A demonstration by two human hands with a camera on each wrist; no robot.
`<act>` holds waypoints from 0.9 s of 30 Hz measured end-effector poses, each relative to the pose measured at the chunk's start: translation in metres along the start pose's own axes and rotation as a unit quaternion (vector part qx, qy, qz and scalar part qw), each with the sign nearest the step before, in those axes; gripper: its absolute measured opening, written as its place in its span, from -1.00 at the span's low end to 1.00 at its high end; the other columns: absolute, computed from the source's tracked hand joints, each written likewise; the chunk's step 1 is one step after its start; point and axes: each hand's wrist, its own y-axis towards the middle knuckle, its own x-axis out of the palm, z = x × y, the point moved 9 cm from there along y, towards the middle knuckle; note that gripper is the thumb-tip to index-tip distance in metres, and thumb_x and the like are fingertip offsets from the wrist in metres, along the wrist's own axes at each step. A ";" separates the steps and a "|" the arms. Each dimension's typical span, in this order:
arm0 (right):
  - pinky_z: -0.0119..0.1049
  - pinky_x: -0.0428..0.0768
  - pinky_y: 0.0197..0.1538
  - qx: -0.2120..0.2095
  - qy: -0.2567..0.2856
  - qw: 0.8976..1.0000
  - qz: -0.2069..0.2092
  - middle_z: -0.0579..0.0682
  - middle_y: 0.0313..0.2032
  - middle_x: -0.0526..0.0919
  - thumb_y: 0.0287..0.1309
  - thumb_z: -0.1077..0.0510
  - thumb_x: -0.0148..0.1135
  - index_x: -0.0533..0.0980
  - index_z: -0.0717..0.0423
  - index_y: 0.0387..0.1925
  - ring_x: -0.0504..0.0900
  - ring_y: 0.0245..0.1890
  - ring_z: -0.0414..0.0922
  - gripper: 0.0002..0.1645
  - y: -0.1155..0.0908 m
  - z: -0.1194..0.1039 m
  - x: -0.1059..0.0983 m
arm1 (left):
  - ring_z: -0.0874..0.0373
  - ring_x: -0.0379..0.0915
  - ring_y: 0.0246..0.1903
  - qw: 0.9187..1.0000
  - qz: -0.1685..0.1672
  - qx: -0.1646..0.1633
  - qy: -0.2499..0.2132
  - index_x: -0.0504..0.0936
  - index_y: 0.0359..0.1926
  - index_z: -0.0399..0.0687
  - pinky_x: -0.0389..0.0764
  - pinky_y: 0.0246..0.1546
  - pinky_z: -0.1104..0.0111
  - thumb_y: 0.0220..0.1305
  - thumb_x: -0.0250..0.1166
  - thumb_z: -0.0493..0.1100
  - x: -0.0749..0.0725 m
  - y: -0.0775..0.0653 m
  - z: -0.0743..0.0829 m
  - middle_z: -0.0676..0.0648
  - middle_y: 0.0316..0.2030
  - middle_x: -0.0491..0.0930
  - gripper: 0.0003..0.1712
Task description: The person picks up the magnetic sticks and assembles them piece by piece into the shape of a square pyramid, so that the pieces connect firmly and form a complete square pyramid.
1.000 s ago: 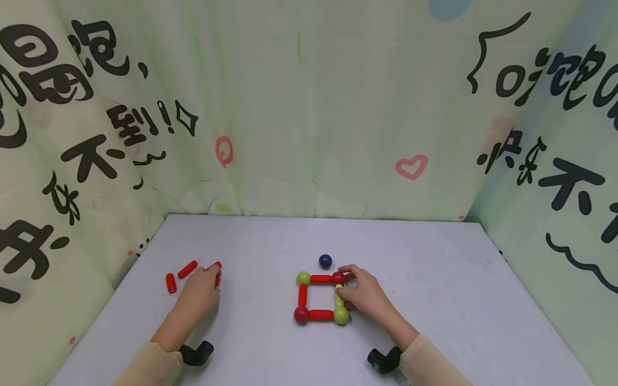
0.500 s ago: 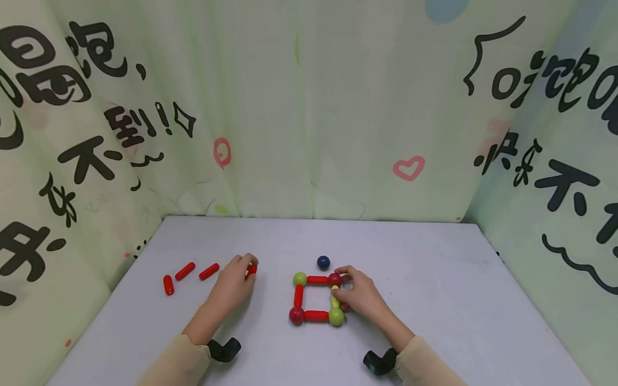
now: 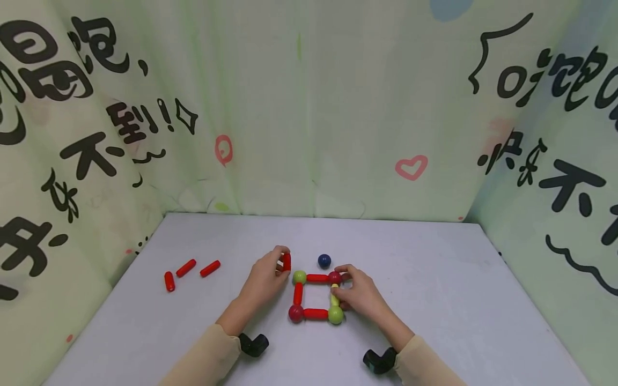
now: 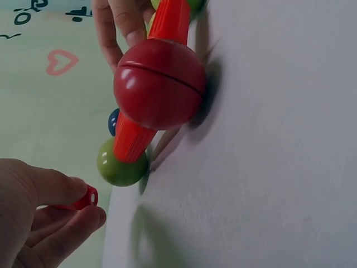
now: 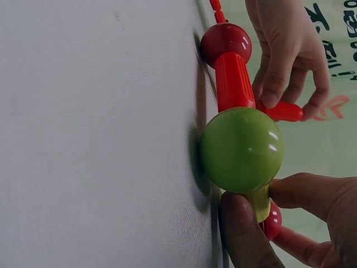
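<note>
My left hand [image 3: 264,276] pinches a red rod [image 3: 287,261] between thumb and fingers, raised just left of the far-left green ball [image 3: 299,277]. In the right wrist view, this rod [image 5: 284,110] appears apart from the frame. A square of balls and rods lies on the table: two green balls, two red balls, three red rods and one yellow rod [image 3: 335,301]. My right hand [image 3: 364,294] pinches the yellow rod on the right side, with a fingertip at the far-right red ball [image 3: 335,277]. Its fingers partly hide that rod.
A dark blue ball [image 3: 324,261] sits just behind the square. Three loose red rods, one of them the rightmost rod [image 3: 210,268], lie at the left of the white table [image 3: 415,257]. Printed curtains [image 3: 309,107] stand behind and on both sides.
My left hand has moved right from among the loose rods, carrying one red rod to beside the square and turning it upright. My right hand stays in place.
</note>
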 end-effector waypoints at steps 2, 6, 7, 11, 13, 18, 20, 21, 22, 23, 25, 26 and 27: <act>-0.28 0.72 -0.35 0.000 0.001 1.000 0.000 0.20 0.10 0.60 0.19 0.23 0.44 0.46 0.15 0.26 0.63 -0.54 -0.13 -0.39 0.000 0.000 -0.001 | 0.04 0.69 -0.13 1.000 -0.008 0.012 -0.013 0.48 0.22 -0.09 0.75 -0.09 0.21 0.24 0.45 -0.37 0.005 0.001 0.005 -0.15 0.00 0.67 -0.44; -0.29 0.71 -0.37 -0.003 0.003 1.000 -0.001 0.21 0.10 0.60 0.20 0.24 0.43 0.46 0.15 0.26 0.63 -0.55 -0.13 -0.40 0.001 0.001 0.001 | 0.07 0.70 -0.15 0.999 -0.021 0.035 -0.033 0.46 0.20 -0.12 0.75 -0.08 0.24 0.24 0.45 -0.38 0.010 0.001 0.012 -0.15 0.00 0.65 -0.45; -0.29 0.71 -0.37 -0.004 0.003 1.000 -0.001 0.21 0.09 0.60 0.20 0.23 0.43 0.46 0.15 0.26 0.62 -0.56 -0.14 -0.40 0.001 0.001 0.001 | 0.08 0.70 -0.15 0.998 -0.023 0.041 -0.036 0.46 0.19 -0.13 0.75 -0.08 0.25 0.24 0.44 -0.38 0.010 0.001 0.014 -0.15 -0.01 0.65 -0.46; -0.30 0.70 -0.38 -0.004 -0.002 1.000 0.000 0.20 0.08 0.59 0.20 0.23 0.43 0.47 0.14 0.26 0.62 -0.56 -0.14 -0.39 0.001 0.001 0.001 | 0.11 0.68 -0.17 0.997 -0.023 0.058 -0.034 0.46 0.17 -0.14 0.74 -0.09 0.28 0.25 0.43 -0.38 0.012 0.001 0.019 -0.12 -0.06 0.65 -0.49; -0.30 0.70 -0.37 -0.003 -0.004 1.000 0.001 0.20 0.08 0.59 0.19 0.23 0.43 0.47 0.14 0.26 0.62 -0.56 -0.14 -0.39 0.001 0.001 0.000 | 0.11 0.67 -0.15 0.997 -0.024 0.065 -0.027 0.47 0.17 -0.14 0.74 -0.07 0.28 0.26 0.42 -0.39 0.012 0.001 0.021 -0.10 -0.06 0.65 -0.49; -0.29 0.70 -0.38 -0.003 -0.006 1.000 0.002 0.20 0.07 0.60 0.19 0.23 0.43 0.47 0.14 0.26 0.62 -0.57 -0.14 -0.39 0.000 0.002 -0.001 | 0.09 0.64 -0.07 0.995 -0.034 0.096 0.001 0.48 0.19 -0.10 0.73 -0.04 0.26 0.26 0.42 -0.39 0.016 0.000 0.029 -0.08 -0.03 0.62 -0.49; -0.29 0.70 -0.38 -0.003 -0.006 1.000 0.003 0.20 0.07 0.60 0.19 0.23 0.43 0.47 0.15 0.26 0.62 -0.56 -0.14 -0.39 0.000 0.002 -0.001 | 0.09 0.64 -0.05 0.994 -0.038 0.106 0.009 0.49 0.19 -0.08 0.73 -0.03 0.27 0.26 0.42 -0.38 0.018 0.000 0.032 -0.07 -0.01 0.62 -0.49; -0.29 0.70 -0.38 -0.003 -0.006 1.000 0.003 0.20 0.07 0.60 0.19 0.23 0.43 0.47 0.15 0.26 0.62 -0.56 -0.14 -0.39 0.000 0.002 -0.001 | 0.09 0.64 -0.05 0.994 -0.039 0.106 0.008 0.49 0.19 -0.07 0.73 -0.02 0.27 0.27 0.42 -0.38 0.019 0.000 0.033 -0.06 0.00 0.62 -0.49; -0.29 0.70 -0.38 -0.002 -0.006 1.000 0.004 0.20 0.07 0.60 0.19 0.23 0.43 0.47 0.14 0.26 0.62 -0.56 -0.14 -0.39 0.000 0.002 -0.002 | 0.09 0.64 -0.05 0.993 -0.039 0.107 0.007 0.49 0.20 -0.08 0.73 -0.03 0.27 0.26 0.42 -0.38 0.019 0.000 0.033 -0.07 0.00 0.62 -0.48; -0.29 0.70 -0.37 -0.002 -0.006 1.000 0.003 0.20 0.07 0.60 0.20 0.23 0.44 0.47 0.14 0.26 0.62 -0.56 -0.14 -0.39 0.000 0.002 -0.002 | 0.09 0.64 -0.05 0.994 -0.038 0.105 0.006 0.49 0.20 -0.08 0.73 -0.03 0.27 0.26 0.42 -0.39 0.020 0.000 0.033 -0.07 0.00 0.62 -0.48; -0.30 0.71 -0.37 -0.001 -0.005 1.000 0.002 0.20 0.08 0.60 0.20 0.22 0.44 0.46 0.13 0.26 0.62 -0.55 -0.14 -0.39 0.000 0.003 -0.001 | 0.09 0.65 -0.08 0.995 -0.035 0.096 -0.005 0.48 0.21 -0.10 0.73 -0.05 0.28 0.27 0.41 -0.39 0.019 0.000 0.033 -0.08 0.00 0.62 -0.48; -0.30 0.70 -0.37 0.000 -0.005 1.000 0.002 0.20 0.09 0.60 0.20 0.22 0.44 0.46 0.14 0.26 0.62 -0.55 -0.14 -0.39 0.000 0.002 -0.001 | 0.10 0.65 -0.09 0.995 -0.033 0.090 -0.012 0.48 0.21 -0.11 0.74 -0.06 0.29 0.27 0.41 -0.39 0.019 0.000 0.032 -0.08 -0.01 0.63 -0.48; -0.30 0.70 -0.37 0.000 -0.005 1.000 0.001 0.20 0.09 0.60 0.20 0.22 0.44 0.46 0.13 0.26 0.61 -0.55 -0.14 -0.39 0.000 0.002 -0.001 | 0.10 0.65 -0.10 0.996 -0.031 0.083 -0.018 0.47 0.21 -0.11 0.74 -0.07 0.29 0.28 0.40 -0.39 0.019 0.000 0.031 -0.08 -0.02 0.63 -0.49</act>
